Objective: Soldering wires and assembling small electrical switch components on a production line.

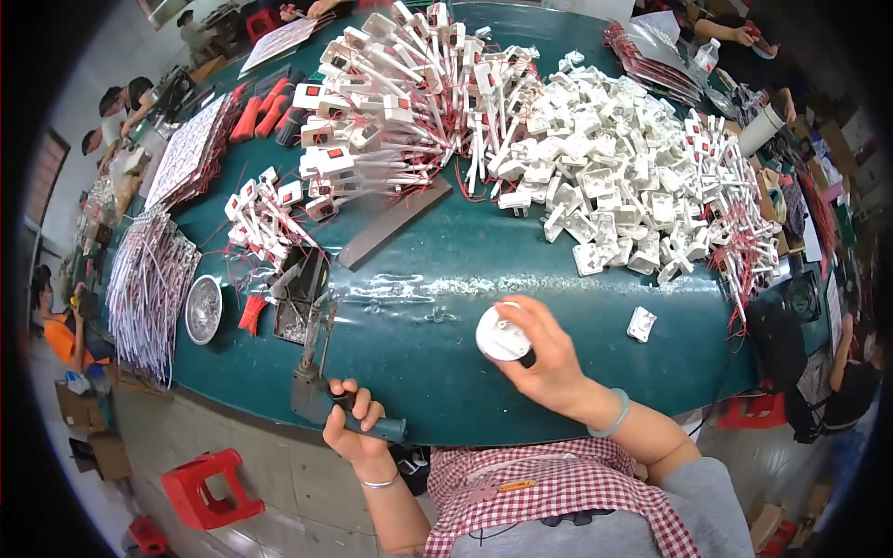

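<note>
My right hand is closed on a round white plastic piece, held over the front middle of the table. The piece's far side and the fingertips behind it are hidden. At the table's front edge, my left hand has its fingers curled round a dark teal cylindrical handle with a black part. A metal stand with a thin upright rod is just beside that hand. To the right of my right hand lies a small white plastic housing on the green table.
A large heap of white plastic housings covers the back right. Wired white parts with red switches are piled at the back left. A grey bar, a metal bowl and a tray lie left. A red stool stands on the floor.
</note>
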A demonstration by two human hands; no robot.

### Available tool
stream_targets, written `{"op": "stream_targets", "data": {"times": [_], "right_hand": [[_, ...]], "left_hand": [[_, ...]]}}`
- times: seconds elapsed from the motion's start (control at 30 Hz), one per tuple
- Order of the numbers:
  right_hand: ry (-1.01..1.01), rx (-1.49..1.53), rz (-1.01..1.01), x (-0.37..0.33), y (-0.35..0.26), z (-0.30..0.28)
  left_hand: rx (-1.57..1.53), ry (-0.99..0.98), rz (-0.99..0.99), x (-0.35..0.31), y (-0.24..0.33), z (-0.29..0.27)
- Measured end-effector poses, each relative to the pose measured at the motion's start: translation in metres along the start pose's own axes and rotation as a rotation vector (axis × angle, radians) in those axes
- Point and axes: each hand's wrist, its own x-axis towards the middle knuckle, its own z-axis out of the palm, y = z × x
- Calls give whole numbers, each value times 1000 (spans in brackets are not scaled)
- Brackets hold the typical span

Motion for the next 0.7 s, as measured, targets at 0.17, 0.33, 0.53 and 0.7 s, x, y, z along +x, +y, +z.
{"op": "stream_targets", "data": {"times": [0.17,0.33,0.53,0.7], "right_hand": [[-64,-30,44,8,9,-23],[-399,80,44,28,5,-49],[-254,68,125,113,45,-67],[276,-322,-63,215,102,-22]], "left_hand": [[0,-2,-13,-2,1,1],[2,70,24,-1,4,-1],[0,84,52,0,2,3],[29,91,48,-7,2,7]]}}
